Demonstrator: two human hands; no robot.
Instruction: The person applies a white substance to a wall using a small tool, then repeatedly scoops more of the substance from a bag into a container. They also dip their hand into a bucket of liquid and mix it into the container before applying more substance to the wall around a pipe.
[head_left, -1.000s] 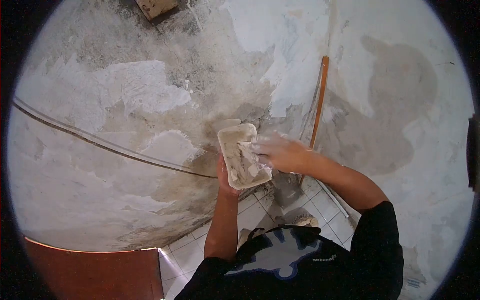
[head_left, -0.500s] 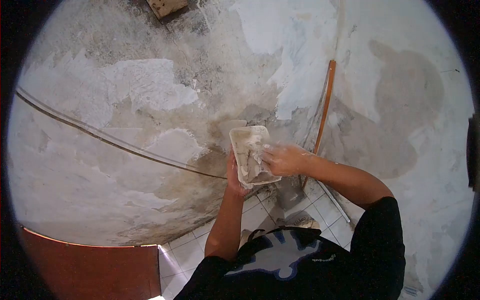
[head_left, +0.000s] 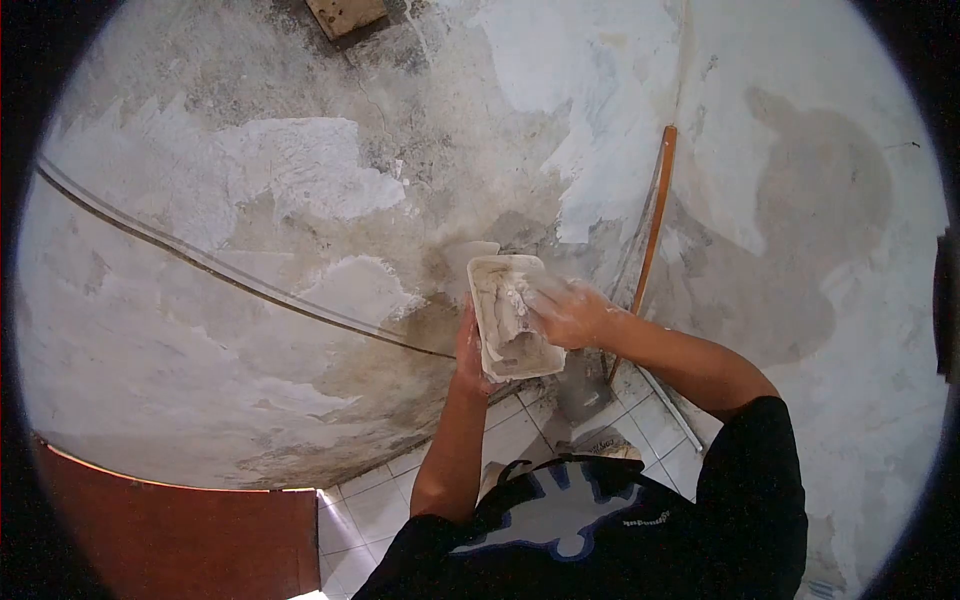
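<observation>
Head view: the left hand (head_left: pixel 468 352) is wrapped around the near-left edge of a shallow tray (head_left: pixel 522 362), thumb side up and fingers underneath. It holds the tray in the air in front of the wall (head_left: pixel 300 180), just above the tiled floor (head_left: pixel 515 432). The tray is tilted, with its open face turned toward the camera. Lumps of pale paste (head_left: pixel 503 297) cling to its inside. The right hand (head_left: pixel 572 313) reaches in from the right, its fingers down in the tray and dusted white. It is blurred, so I cannot tell whether it is closed on anything or just pressing into the paste.

The tray looks thin-walled and light, and most of the weight is probably the paste. It is likely to flex if pinched at one rim, so support from below, as the left hand gives it, suits it best. The paste looks soft and sticky, more likely to smear than to pour. The coated rim may be slippery.

The wall is patchy, with white filled areas over grey and brownish stains. A dark cable (head_left: pixel 200 262) crosses it on the left. An orange strip (head_left: pixel 655 220) runs up the corner just to the right of the hands. A reddish-brown panel (head_left: pixel 180 540) stands near left.
</observation>
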